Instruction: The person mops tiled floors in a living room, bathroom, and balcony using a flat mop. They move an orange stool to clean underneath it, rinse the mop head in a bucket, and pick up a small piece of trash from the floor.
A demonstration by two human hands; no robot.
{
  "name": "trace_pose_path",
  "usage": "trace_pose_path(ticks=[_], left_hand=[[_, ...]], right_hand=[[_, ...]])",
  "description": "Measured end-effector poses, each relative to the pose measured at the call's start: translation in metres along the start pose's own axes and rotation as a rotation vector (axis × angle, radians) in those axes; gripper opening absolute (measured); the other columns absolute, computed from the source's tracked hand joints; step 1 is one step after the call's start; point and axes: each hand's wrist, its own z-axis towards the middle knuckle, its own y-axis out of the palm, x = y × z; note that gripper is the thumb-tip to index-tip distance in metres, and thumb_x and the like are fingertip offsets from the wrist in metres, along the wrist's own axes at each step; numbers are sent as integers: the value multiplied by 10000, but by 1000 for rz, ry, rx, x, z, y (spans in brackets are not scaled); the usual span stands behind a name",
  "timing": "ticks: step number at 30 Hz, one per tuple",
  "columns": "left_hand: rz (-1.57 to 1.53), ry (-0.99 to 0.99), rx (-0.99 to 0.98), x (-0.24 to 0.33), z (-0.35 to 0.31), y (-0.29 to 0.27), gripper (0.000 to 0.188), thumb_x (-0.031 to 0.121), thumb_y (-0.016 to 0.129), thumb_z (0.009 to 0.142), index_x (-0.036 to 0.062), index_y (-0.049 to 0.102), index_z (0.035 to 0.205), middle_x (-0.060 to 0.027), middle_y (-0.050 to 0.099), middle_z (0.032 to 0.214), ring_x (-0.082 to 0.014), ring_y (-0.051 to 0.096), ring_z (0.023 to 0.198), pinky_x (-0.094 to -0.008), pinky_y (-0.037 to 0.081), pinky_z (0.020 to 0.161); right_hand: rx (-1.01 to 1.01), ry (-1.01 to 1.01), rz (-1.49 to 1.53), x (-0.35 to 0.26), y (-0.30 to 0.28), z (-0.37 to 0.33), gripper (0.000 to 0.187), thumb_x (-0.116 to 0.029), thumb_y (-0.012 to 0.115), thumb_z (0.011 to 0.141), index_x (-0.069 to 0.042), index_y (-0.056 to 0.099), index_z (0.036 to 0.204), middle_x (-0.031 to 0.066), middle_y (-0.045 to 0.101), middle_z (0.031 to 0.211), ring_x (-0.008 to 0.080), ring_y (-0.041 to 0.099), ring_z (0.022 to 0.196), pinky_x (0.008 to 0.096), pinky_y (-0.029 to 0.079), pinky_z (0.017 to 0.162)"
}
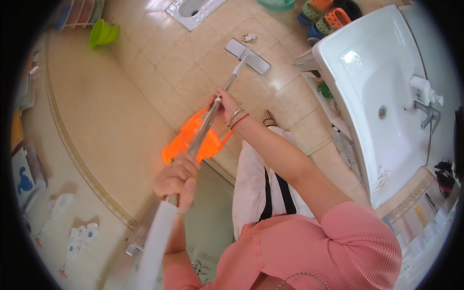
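A flat mop (205, 128) with a silver pole slants across the middle of the view. My left hand (176, 181) is wrapped round the upper pole, near its white grip (157, 237). Further down the pole, my right hand (226, 105), with bangles and a red string on the wrist, grips it near a joint. The grey and white mop head (259, 64) lies flat on the tiled floor (179, 63). Just beyond it sits a crumpled white scrap (249, 37). Behind the pole, an orange plastic stool (181, 141) is partly covered by it and my hands.
A white washbasin (360, 87) runs along the right, with a pump bottle (421, 91) beside the tap (427, 116). Several clogs (337, 18) and a teal basin (275, 4) stand at the far right. A squat toilet (186, 10) and a green bucket (103, 34) are at the far side.
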Motion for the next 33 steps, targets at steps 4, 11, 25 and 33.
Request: trace_pose_path(ticks=[4,11,25,33], left_hand=[[22,3,69,38,-51,10,347,-12,620,803,82,358,596,-15,443,520,-173,458,487,-380,476,605],[59,-34,250,101,-191,9,338,38,618,824,98,375,597,-12,459,502,-163,467,478,-375,498,593],[33,-83,341,125,-395,30,292,-29,621,743,72,404,577,-44,499,521,-191,485,484,-398,512,636],[-18,-37,356,111,-408,38,311,-31,608,747,81,381,567,-41,485,520,-180,467,480,-374,471,609]], right_hand=[[-35,47,146,26,-46,-2,324,-197,486,963,-69,432,670,81,478,558,215,534,544,414,507,590],[95,65,-73,142,-103,-70,254,-162,479,938,-83,415,706,44,433,552,183,465,492,363,468,504],[322,233,-126,292,-258,-120,161,-128,455,906,-64,386,776,21,377,594,127,396,434,338,421,407],[393,207,-198,288,-268,-115,170,-152,484,900,-75,385,785,14,376,600,111,379,425,314,379,383]])
